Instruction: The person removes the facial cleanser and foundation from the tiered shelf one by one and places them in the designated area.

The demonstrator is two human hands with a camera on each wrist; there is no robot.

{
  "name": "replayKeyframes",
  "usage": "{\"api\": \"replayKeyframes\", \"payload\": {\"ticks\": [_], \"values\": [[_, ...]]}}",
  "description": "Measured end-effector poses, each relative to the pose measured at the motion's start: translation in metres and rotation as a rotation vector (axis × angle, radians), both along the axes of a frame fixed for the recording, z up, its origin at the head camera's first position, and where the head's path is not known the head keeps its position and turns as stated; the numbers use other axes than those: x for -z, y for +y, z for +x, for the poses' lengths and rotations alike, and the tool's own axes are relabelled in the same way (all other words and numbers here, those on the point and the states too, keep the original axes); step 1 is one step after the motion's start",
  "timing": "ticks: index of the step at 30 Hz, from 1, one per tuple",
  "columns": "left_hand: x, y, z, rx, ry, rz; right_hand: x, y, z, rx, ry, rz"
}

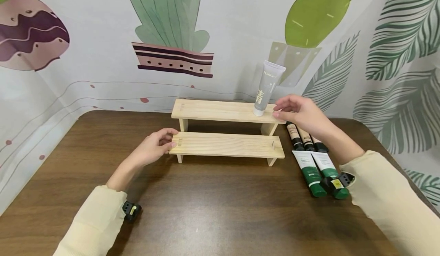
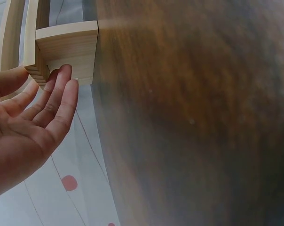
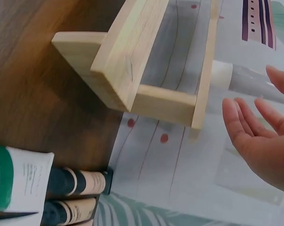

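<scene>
A pale wooden two-step rack (image 1: pixel 227 144) stands on the table. My left hand (image 1: pixel 155 147) pinches the left end of its lower step, thumb on the edge and a finger beneath, as the left wrist view shows. On the upper step, toward its right end, a grey squeeze tube (image 1: pixel 266 89) is upright on its white cap. Just right of that tube is my right hand (image 1: pixel 300 114), its fingers loosely bent. In the right wrist view, a gap separates the right hand (image 3: pixel 264 127) from the tube (image 3: pixel 255 80), and nothing is between its fingers.
Right of the rack, two green-and-white tubes (image 1: pixel 311 174) lie on the brown table (image 1: pixel 213 206). Behind them lie several beige tubes with black caps (image 1: pixel 294 135), partly hidden by the right arm. A cloth with printed cacti (image 1: pixel 237 26) hangs behind the table.
</scene>
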State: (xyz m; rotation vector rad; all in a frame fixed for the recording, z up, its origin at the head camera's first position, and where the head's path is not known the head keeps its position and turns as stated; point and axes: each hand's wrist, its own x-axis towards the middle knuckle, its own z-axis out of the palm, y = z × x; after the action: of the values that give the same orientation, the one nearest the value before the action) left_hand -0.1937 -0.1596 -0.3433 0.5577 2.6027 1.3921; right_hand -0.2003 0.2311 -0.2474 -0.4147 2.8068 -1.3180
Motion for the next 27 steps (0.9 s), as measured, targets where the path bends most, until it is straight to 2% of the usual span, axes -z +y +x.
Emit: {"api": "replayKeyframes", "payload": {"ticks": [7,15,27], "values": [[0.002,0.001,-0.001,-0.004,-0.012,0.008,0.006,-0.013,-0.01,0.014,0.022,-0.079],[0.002,0.001,-0.002,-0.007,-0.009,0.008,0.014,-0.023,-0.018,0.024,-0.004,-0.207],[0.001,0.001,-0.002,-0.009,-0.011,0.009,0.023,-0.03,-0.026,0.082,0.057,-0.188]]}}
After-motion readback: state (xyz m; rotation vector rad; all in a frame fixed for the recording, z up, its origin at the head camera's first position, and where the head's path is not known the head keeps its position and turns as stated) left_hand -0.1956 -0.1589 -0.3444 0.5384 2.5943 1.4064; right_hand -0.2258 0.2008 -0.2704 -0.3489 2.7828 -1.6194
